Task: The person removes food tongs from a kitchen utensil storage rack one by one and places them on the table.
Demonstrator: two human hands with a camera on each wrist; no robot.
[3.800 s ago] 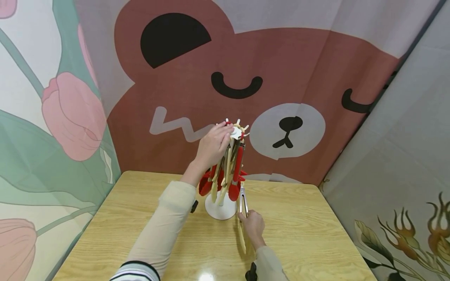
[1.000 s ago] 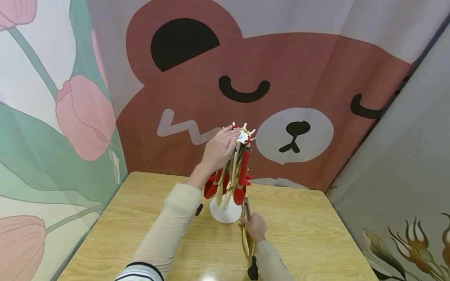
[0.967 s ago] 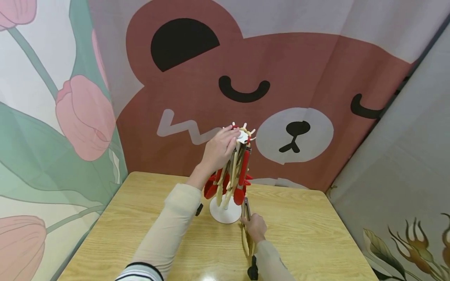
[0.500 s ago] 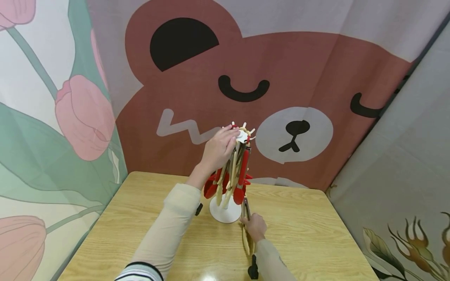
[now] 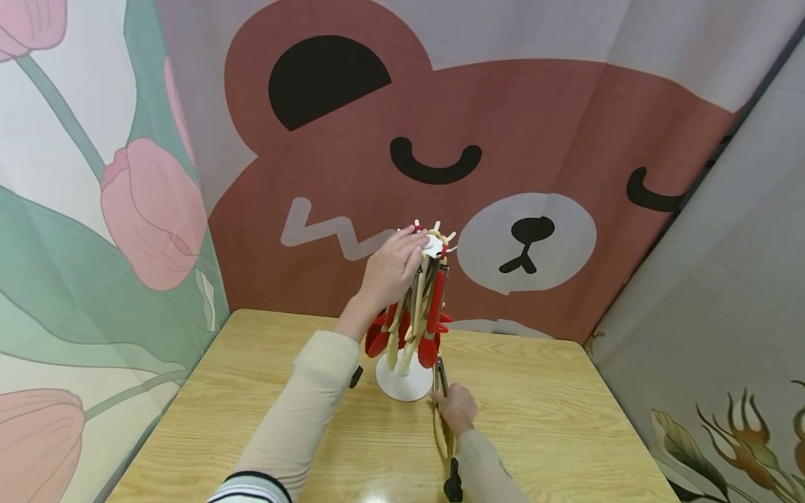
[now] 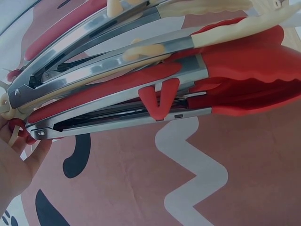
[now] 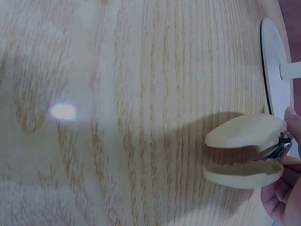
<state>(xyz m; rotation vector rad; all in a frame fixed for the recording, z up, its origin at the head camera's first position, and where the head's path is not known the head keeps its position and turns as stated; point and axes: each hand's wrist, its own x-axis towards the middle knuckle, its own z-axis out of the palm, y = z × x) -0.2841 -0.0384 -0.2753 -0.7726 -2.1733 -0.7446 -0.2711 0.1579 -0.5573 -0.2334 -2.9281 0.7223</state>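
Note:
A white rotating rack (image 5: 402, 388) stands on the table, hung all round with metal tongs. Its top hub lies under the fingers of my left hand (image 5: 390, 269), which look mostly straight. Close to that hand hang red-tipped tongs (image 6: 249, 66) and cream-tipped tongs (image 6: 240, 36) in the left wrist view. Low at the right of the base, my right hand (image 5: 458, 407) grips another pair of cream-tipped tongs (image 7: 244, 132) by the metal arms. Their tips face the near side and stand slightly apart above the wood. Part of the right hand is cut off in the right wrist view.
The wooden table (image 5: 534, 419) extends to both sides of the rack. A small black object (image 5: 356, 377) shows beside the left sleeve. Behind hangs a curtain (image 5: 327, 188) with a bear face; a flowered curtain (image 5: 151, 209) hangs at the left.
Since the oldest frame, the tongs in my right hand have dropped lower, their upper end now below the hanging red ones. The head view has shifted slightly. Over the last second, hardly anything moves.

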